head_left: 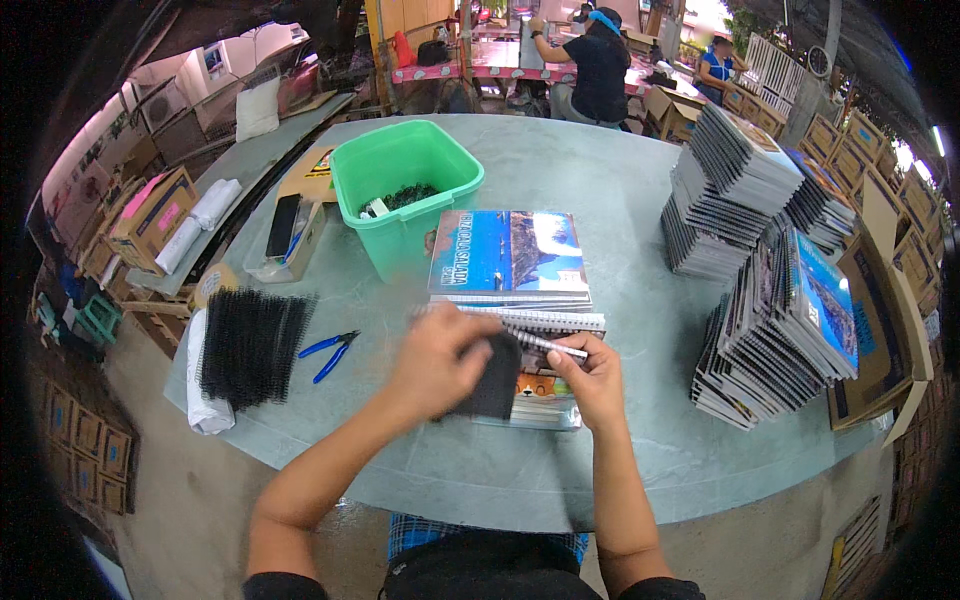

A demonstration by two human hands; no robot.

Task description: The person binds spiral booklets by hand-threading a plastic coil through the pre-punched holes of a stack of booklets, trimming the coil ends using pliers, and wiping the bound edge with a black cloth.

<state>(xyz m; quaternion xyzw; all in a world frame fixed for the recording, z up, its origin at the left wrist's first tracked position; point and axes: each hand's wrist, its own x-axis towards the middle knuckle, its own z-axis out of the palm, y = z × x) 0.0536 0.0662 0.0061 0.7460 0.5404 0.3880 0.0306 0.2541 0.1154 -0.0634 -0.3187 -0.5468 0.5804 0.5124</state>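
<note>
My right hand [592,382] is closed on one end of a notebook [567,350], thumb on top of its bound edge. A dark coil runs along part of that edge. At the edge's other end is my left hand [440,355], its fingers bent and smeared by motion, so their grip is unclear. A dark cover [490,385] hangs below the left fingers. Beneath and behind my hands lie stacked notebooks [515,255], the top one with a blue seaside cover. Left of them, blue-handled cutters [330,353] rest beside a pile of black plastic coils [253,345].
A green bin [408,225] holding black scraps stands behind my left hand. Tall stacks of spiral notebooks [780,330] fill the table's right side, beside an open carton [880,330]. A small tray [285,255] holds a phone. Two people [597,70] are farther back.
</note>
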